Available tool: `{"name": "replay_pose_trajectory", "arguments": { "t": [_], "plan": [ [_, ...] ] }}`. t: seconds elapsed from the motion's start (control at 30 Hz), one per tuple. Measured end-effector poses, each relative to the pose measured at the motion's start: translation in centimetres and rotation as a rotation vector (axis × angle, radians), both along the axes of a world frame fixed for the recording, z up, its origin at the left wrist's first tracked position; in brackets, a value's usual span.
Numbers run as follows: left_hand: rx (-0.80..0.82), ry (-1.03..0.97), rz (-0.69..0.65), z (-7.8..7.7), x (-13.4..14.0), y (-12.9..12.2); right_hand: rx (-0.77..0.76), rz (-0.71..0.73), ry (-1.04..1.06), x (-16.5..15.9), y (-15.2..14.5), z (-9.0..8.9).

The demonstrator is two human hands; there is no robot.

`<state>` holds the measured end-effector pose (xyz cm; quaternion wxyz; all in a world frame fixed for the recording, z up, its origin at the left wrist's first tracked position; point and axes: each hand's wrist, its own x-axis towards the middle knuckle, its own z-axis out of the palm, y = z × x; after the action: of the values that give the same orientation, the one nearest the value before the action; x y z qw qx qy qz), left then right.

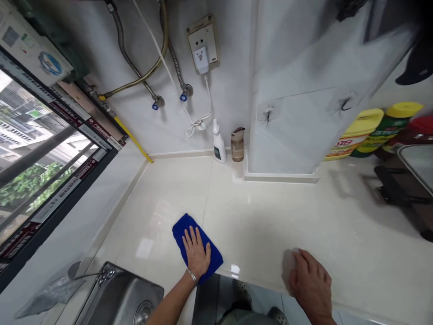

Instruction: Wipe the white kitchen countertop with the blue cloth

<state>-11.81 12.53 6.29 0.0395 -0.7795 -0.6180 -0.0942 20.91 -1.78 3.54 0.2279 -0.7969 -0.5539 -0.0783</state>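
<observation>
My left hand (196, 253) lies flat, fingers spread, on a folded blue cloth (184, 228) that rests on the glossy cream countertop (270, 225) near its front edge. A bracelet circles that wrist. To the right, my right hand (311, 282) rests palm down on the counter's front edge with its fingers curled; nothing shows in it. The two hands are well apart.
A steel sink (118, 298) sits at lower left. A white spray bottle (219, 146) and a brown bottle (237, 144) stand against the back wall beside a white boxed column (304, 90). Yellow-capped bottles (372, 131) and a dark rack (399, 189) are at right. A window (34, 171) is at left.
</observation>
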Motion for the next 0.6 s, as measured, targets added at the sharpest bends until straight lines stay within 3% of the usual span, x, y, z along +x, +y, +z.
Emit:
{"name": "replay_pose_trajectory", "arguments": {
  "t": [0.27,0.47,0.6],
  "plan": [
    [-0.068,-0.032,-0.261,0.7,9.3,6.1,-0.031,-0.021,-0.025,0.1,0.2,-0.2],
    [-0.109,-0.119,-0.336,0.6,17.7,10.9,-0.051,-0.02,-0.008,0.3,0.5,-0.3],
    [-0.14,-0.159,-0.369,0.5,22.0,11.9,-0.052,-0.021,0.023,0.3,0.7,0.0]
  ]
}}
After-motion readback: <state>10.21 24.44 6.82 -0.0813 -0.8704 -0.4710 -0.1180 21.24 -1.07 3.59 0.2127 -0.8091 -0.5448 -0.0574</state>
